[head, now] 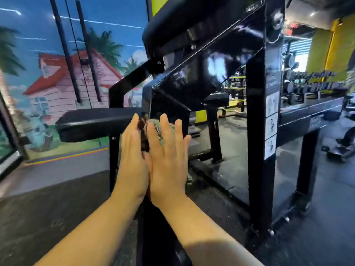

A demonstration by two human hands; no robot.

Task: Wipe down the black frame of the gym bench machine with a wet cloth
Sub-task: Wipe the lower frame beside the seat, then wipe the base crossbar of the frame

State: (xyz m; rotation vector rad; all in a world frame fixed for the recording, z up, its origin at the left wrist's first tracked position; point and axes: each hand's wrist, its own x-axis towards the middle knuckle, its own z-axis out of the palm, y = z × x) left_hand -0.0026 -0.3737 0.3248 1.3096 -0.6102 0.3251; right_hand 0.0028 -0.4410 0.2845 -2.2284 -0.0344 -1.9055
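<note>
Pressing the soft, limp cloth point(156, 129) flat with both straight-fingered hands, left hand point(132, 150) and right hand point(167, 154), I judge it needs palm pressure against the rigid, slick frame point(255, 112).

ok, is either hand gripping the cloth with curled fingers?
No. Both the left hand and right hand have straight fingers, pressing the cloth flat against the black frame.
</note>
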